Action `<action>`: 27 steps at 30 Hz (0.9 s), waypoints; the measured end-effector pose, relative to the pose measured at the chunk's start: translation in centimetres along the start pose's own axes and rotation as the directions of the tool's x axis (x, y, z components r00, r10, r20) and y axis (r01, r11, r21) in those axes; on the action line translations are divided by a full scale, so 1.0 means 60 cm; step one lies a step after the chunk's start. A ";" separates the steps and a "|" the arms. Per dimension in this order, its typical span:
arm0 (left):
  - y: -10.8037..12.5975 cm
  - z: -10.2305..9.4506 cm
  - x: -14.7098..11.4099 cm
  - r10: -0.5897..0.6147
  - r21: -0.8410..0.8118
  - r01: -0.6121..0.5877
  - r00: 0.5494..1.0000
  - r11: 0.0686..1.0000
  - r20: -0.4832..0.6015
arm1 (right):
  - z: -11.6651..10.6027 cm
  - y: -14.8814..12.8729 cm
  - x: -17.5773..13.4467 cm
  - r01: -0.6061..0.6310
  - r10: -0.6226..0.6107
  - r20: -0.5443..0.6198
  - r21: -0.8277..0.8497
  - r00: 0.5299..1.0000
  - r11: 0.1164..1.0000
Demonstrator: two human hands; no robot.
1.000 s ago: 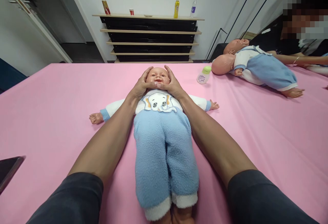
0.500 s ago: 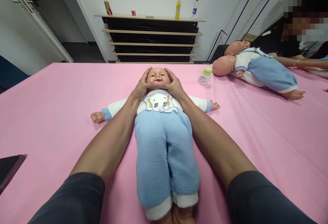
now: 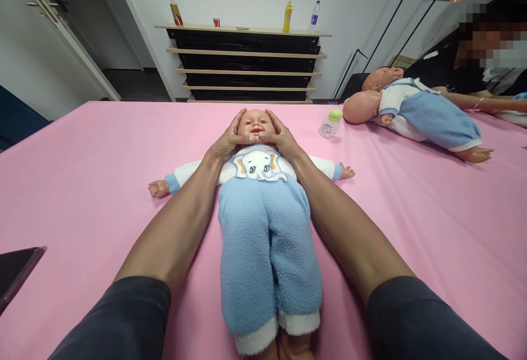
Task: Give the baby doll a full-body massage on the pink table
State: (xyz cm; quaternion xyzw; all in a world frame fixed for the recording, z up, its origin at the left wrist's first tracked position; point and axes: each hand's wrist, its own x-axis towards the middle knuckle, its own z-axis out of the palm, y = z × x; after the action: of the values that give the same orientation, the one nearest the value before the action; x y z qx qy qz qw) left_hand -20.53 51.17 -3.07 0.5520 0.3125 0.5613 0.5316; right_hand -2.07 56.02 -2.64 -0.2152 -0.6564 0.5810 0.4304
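A baby doll (image 3: pixel 265 228) lies on its back, dressed in a white top with an elephant face and fluffy light-blue trousers. Its arms stretch out to both sides and its feet point toward me. My left hand (image 3: pixel 229 139) cups the left side of the doll's head (image 3: pixel 256 123), thumb laid along the chin. On the opposite side my right hand (image 3: pixel 284 136) does the same, its thumb near the corner of the mouth. Both palms rest by the cheeks and the fingertips reach up beside the forehead. The undersides of the fingers are partly hidden.
A pink sheet (image 3: pixel 102 184) covers the table. A lotion bottle with a green cap (image 3: pixel 330 124) stands ahead to the right, near more dolls (image 3: pixel 432 110) and another person's arm (image 3: pixel 465 101). A dark phone-like device (image 3: pixel 18 272) lies left. Shelves (image 3: pixel 247 52) stand beyond.
My thumbs, which nearly met at the doll's chin, are now slightly further apart. Both hands stay around the head; the view has shifted a little.
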 end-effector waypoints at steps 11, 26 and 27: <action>-0.008 -0.004 0.007 0.016 -0.004 -0.016 1.000 1.000 -0.002 | 0.003 -0.010 -0.004 -0.015 0.015 0.003 -0.084 1.000 0.996; -0.001 -0.001 0.005 0.002 -0.004 -0.002 1.000 1.000 -0.001 | -0.002 -0.017 -0.011 -0.035 0.034 0.058 0.021 0.998 0.999; -0.001 -0.001 0.005 -0.002 -0.007 0.002 1.000 1.000 0.002 | -0.001 -0.017 -0.011 -0.039 0.037 0.059 0.033 0.998 0.999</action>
State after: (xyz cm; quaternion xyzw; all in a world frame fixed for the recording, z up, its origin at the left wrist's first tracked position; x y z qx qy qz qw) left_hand -20.50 51.45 -3.05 0.5505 0.3105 0.5613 0.5343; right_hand -1.43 55.33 -1.86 -0.2030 -0.6546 0.6062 0.4035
